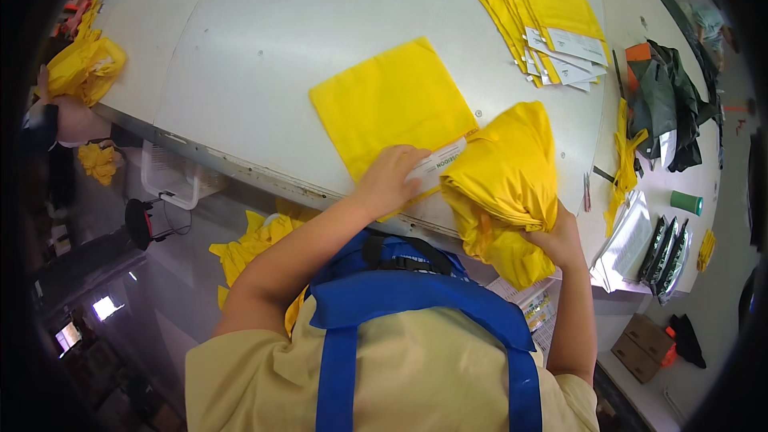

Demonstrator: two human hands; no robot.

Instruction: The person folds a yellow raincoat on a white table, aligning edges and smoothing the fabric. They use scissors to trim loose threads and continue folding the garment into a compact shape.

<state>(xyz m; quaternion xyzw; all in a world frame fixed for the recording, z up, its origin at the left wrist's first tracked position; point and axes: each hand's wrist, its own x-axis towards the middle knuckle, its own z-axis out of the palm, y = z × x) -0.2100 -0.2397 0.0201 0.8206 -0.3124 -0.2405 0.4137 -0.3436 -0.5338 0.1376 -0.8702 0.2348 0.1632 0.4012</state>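
Observation:
A flat square yellow fabric pouch (392,100) lies aslant on the white table, its near edge carrying a white printed strip (438,164). My left hand (390,182) is closed on that near edge, fingers over the strip. Just right of it, a loosely folded bundle of shiny yellow fabric (512,164) overhangs the table's front edge and touches the pouch's corner. My right hand (558,238) grips the bundle from its lower right side; some of those fingers are hidden under the cloth.
Several yellow pouches (552,0) lie fanned at the far right. Small snips (587,192), a green spool (686,202), black packets (664,254) and dark fabric (672,100) sit rightward. Far left, another person's hand touches yellow fabric (86,68). Below the table's edge is a white basket (172,174).

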